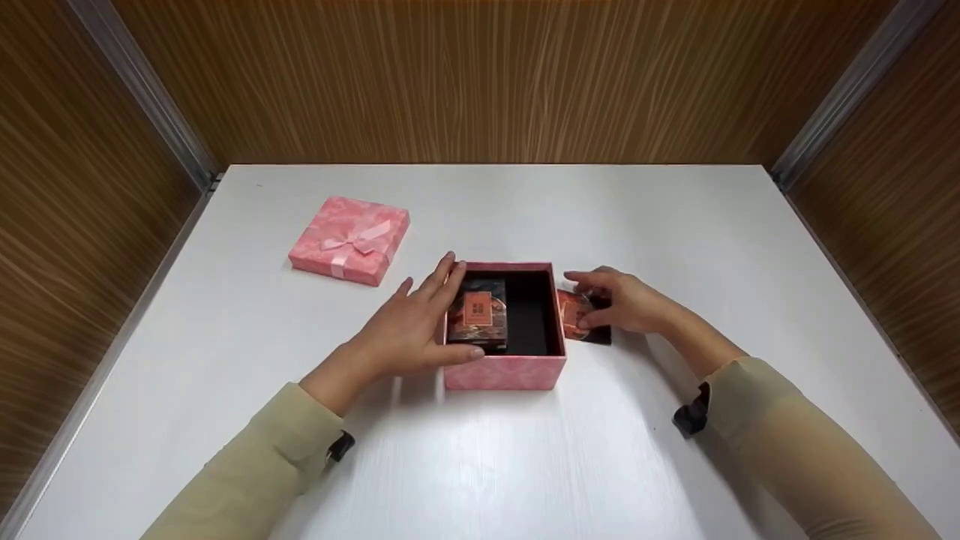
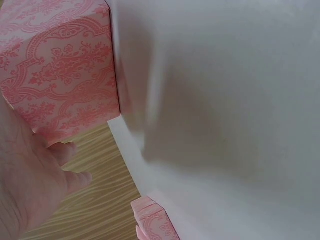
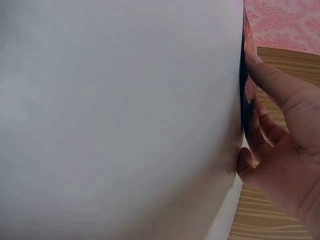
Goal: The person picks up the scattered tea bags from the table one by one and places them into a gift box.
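Two hands were at our pink box (image 1: 504, 371) on the white counter (image 1: 525, 210): our left hand (image 1: 409, 326) lay flat against its left wall, and our right hand (image 1: 626, 301) pinched a small dark packet (image 1: 581, 319) in its fingers (image 1: 589, 324), just right of the box.

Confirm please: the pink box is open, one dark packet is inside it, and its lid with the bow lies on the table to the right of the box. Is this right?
Not quite. The lid with the bow lies to the left of the pink box, behind the left hand, as the head view shows. The rest holds: the box is open and one dark packet is inside it.
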A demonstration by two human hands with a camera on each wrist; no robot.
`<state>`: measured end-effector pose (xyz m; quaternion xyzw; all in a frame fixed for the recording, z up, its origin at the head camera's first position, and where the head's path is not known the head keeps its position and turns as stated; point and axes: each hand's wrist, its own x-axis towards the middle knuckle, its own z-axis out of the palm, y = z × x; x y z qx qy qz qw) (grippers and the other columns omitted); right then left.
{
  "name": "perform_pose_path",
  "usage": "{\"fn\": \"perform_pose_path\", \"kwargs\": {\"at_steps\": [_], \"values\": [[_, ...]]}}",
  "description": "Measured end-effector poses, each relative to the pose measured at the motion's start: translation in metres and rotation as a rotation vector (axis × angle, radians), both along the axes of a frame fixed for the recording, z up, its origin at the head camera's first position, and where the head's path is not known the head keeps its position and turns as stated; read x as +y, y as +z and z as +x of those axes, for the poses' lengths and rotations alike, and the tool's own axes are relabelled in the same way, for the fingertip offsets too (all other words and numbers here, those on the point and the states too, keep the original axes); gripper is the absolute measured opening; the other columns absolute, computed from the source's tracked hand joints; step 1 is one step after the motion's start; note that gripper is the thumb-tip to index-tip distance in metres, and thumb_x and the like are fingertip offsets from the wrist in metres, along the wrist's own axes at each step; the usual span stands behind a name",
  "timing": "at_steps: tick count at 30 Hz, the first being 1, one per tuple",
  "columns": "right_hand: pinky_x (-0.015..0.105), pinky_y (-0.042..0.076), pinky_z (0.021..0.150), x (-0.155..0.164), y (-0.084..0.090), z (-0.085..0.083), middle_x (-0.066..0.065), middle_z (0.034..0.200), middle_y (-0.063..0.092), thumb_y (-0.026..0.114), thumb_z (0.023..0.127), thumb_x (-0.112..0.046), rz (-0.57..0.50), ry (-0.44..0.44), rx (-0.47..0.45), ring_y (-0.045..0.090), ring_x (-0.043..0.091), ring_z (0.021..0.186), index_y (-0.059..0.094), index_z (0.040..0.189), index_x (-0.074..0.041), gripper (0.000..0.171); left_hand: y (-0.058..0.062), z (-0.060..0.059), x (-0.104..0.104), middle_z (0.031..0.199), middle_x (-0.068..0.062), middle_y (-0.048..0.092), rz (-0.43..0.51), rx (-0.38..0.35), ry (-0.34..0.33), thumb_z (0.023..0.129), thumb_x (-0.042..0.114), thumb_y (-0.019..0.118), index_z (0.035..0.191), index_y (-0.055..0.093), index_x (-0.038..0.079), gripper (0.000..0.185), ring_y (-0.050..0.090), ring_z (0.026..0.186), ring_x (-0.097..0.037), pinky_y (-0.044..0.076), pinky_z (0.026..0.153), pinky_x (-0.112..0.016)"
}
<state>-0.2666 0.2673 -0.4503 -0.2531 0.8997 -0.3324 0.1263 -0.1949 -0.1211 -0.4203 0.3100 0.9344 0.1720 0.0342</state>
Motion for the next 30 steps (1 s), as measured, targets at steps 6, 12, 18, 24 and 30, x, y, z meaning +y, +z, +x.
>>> {"fn": "perform_pose_path", "kwargs": {"at_steps": [6,12,18,24,30], "values": [[0.040,0.044,0.085,0.000,0.001,0.000,0.013,0.117,0.066,0.090,0.087,-0.018,0.042,-0.023,0.009,0.053,0.026,0.099,0.053,0.156,-0.006,0.079,0.000,-0.001,0.001,0.178,-0.006,-0.006,-0.005,-0.005,0.000,0.088,0.089,0.049,0.171,-0.004,0.014,0.123,0.034,0.156,-0.031,0.016,0.128,-0.059],[0.034,0.043,0.078,0.002,0.001,0.001,0.010,0.101,0.063,0.088,0.088,-0.013,0.038,-0.072,0.004,0.053,0.024,0.091,0.052,0.158,-0.009,0.079,0.001,-0.001,0.001,0.178,-0.008,-0.004,-0.007,0.000,0.001,0.089,0.088,0.050,0.171,-0.002,0.013,0.123,0.036,0.155,-0.032,0.017,0.127,-0.059],[0.036,0.043,0.077,0.009,0.006,0.002,0.008,0.091,0.060,0.086,0.091,-0.013,0.048,-0.130,-0.002,0.052,0.024,0.088,0.049,0.160,-0.012,0.078,0.002,-0.001,0.001,0.178,-0.009,-0.004,-0.012,-0.008,0.005,0.088,0.088,0.051,0.171,-0.002,0.013,0.124,0.036,0.155,-0.034,0.016,0.128,-0.059],[0.032,0.043,0.073,0.022,0.011,0.007,0.008,0.088,0.060,0.081,0.096,-0.013,0.041,-0.172,-0.019,0.052,0.022,0.084,0.045,0.162,-0.011,0.075,0.002,-0.001,0.001,0.179,-0.009,-0.003,-0.004,-0.009,0.011,0.088,0.088,0.050,0.171,-0.002,0.013,0.123,0.035,0.155,-0.033,0.015,0.128,-0.059],[0.024,0.048,0.073,0.038,0.018,0.014,0.009,0.088,0.072,0.068,0.104,-0.010,-0.022,-0.168,-0.050,0.062,0.019,0.083,0.045,0.161,-0.010,0.061,0.003,0.001,0.002,0.179,-0.007,-0.004,0.001,-0.014,0.011,0.088,0.089,0.050,0.171,-0.002,0.014,0.123,0.036,0.155,-0.032,0.015,0.128,-0.059]]}}
